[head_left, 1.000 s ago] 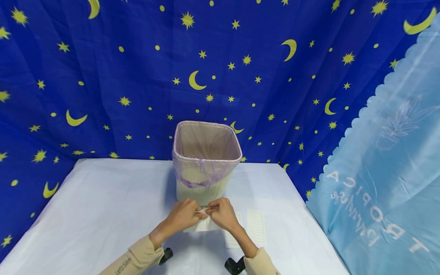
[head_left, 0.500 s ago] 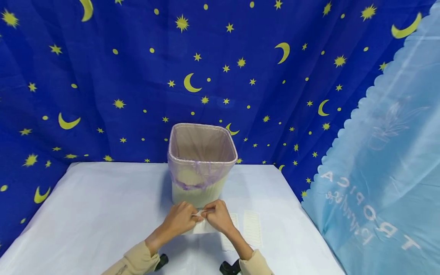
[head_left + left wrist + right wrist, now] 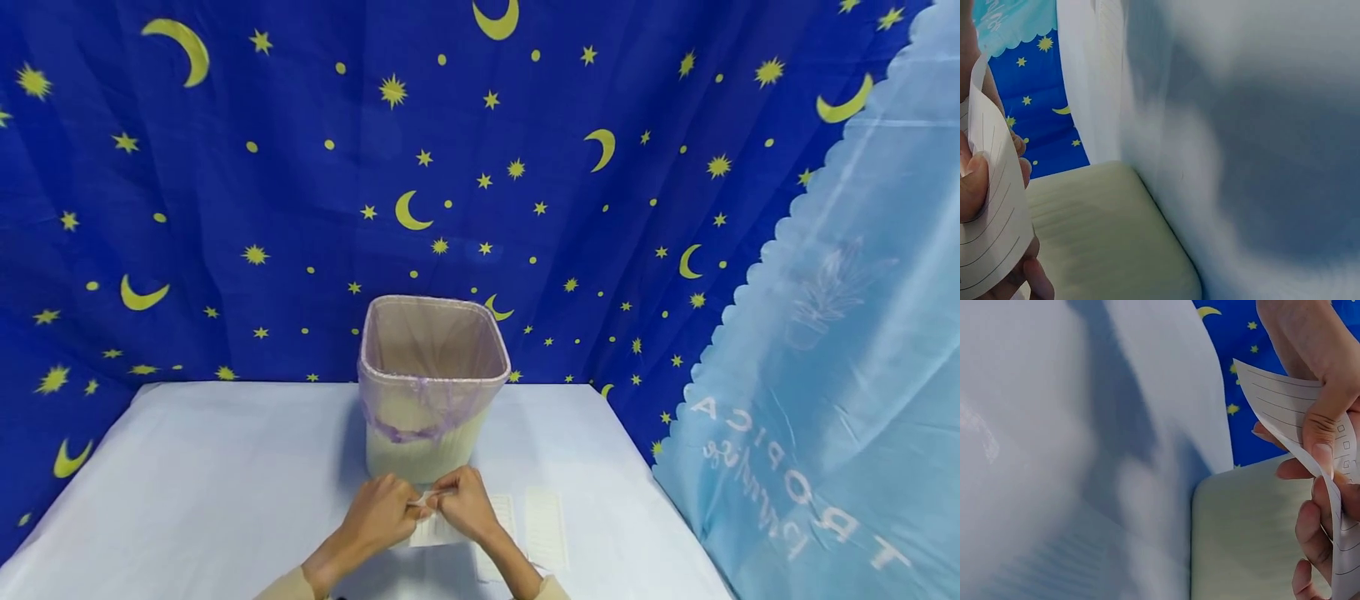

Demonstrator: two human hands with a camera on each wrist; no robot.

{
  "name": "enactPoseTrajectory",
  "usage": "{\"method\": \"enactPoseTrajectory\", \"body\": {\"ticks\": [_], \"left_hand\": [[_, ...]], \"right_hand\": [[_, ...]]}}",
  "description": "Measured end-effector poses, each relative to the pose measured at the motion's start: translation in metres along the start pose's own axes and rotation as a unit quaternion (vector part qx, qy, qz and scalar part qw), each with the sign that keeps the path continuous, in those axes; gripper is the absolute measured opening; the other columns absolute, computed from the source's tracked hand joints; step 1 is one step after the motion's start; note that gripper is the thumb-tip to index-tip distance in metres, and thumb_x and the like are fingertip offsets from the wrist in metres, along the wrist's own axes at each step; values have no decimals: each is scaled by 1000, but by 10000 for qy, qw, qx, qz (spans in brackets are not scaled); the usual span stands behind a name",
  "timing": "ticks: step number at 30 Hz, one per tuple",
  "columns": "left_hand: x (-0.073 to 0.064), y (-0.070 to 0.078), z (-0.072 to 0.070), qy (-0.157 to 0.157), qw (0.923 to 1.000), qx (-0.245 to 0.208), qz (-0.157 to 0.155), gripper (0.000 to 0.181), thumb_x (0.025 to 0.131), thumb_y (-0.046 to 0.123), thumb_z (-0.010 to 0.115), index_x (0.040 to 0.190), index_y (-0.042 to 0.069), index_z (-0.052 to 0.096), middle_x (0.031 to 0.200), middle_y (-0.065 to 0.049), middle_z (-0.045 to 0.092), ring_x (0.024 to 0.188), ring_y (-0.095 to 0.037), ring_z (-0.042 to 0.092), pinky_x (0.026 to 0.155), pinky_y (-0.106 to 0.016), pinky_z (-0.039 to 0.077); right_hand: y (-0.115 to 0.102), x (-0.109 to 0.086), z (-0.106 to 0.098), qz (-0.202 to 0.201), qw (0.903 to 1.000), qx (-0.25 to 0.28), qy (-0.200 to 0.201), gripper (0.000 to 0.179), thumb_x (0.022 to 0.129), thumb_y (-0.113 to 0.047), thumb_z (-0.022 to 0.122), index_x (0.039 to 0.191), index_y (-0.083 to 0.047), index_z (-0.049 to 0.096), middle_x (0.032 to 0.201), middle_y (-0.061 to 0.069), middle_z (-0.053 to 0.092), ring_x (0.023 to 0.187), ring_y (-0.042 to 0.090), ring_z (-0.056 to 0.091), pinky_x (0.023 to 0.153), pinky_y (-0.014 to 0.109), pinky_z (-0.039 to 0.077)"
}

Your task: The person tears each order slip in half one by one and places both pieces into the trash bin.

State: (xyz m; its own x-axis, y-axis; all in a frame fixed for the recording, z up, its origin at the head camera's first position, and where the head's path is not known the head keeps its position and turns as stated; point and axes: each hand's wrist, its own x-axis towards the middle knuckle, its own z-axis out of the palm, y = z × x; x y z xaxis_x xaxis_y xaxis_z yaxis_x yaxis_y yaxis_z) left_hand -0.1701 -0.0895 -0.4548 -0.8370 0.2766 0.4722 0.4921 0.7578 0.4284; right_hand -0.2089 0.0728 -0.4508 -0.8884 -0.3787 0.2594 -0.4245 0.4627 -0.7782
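Everything in the head view slips lower in the frame now, bin and hands alike, while the hands keep much the same place against the bin's foot. And it's a lined sheet they're on, at lower centre, just in front of the bin! Left hand: fingers curled, a narrow pinch on the paper. Right hand: same again, close beside it, no gap to speak of. Right-wrist view shows a thumb pressed on one face, fingers curled behind, the sheet bowing; that two-sided grip likely keeps so limp a thing under control. Behind them, the purple liner laps over the rim, presumably so it stays put. Lower right, one pale slip lies partly behind the right forearm, another slip flat beside it on the white table.
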Motion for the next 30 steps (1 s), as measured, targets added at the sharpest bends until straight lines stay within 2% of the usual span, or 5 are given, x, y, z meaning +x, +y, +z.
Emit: {"method": "enactPoseTrajectory", "body": {"ticks": [11,15,20,24,30], "left_hand": [[-5,-3,5,490,9959,517,552,46,69,20,81,44,24,42,50,18,18,47,4,17,44,-17,26],[-3,-1,4,762,9920,582,818,51,67,18,81,42,22,37,51,18,13,48,6,9,43,-13,20],[0,0,0,105,9989,240,384,47,77,21,78,46,22,42,50,18,19,46,5,18,44,-17,27],[2,-2,-4,-391,9992,-78,-9,43,82,24,76,52,22,45,51,15,26,46,2,27,46,-21,31],[4,-4,-8,-582,9975,-341,-213,34,85,24,74,57,21,55,51,15,28,46,1,28,45,-21,30]], "right_hand": [[1,-1,5,130,9996,238,-10,14,62,3,62,67,2,75,61,12,68,53,-2,46,54,15,39],[0,0,3,526,9963,679,-19,18,63,8,57,71,9,73,64,17,68,54,0,47,52,15,38],[1,-1,-6,823,9904,998,-478,16,70,6,60,79,11,72,71,17,69,60,3,51,57,16,38],[1,1,-17,436,9920,467,-1092,12,78,-2,66,83,3,74,78,15,71,63,2,51,61,18,40],[-2,2,-25,-126,9892,-243,-1440,13,79,-1,71,91,-1,77,82,5,73,66,-3,51,65,18,43]]}}
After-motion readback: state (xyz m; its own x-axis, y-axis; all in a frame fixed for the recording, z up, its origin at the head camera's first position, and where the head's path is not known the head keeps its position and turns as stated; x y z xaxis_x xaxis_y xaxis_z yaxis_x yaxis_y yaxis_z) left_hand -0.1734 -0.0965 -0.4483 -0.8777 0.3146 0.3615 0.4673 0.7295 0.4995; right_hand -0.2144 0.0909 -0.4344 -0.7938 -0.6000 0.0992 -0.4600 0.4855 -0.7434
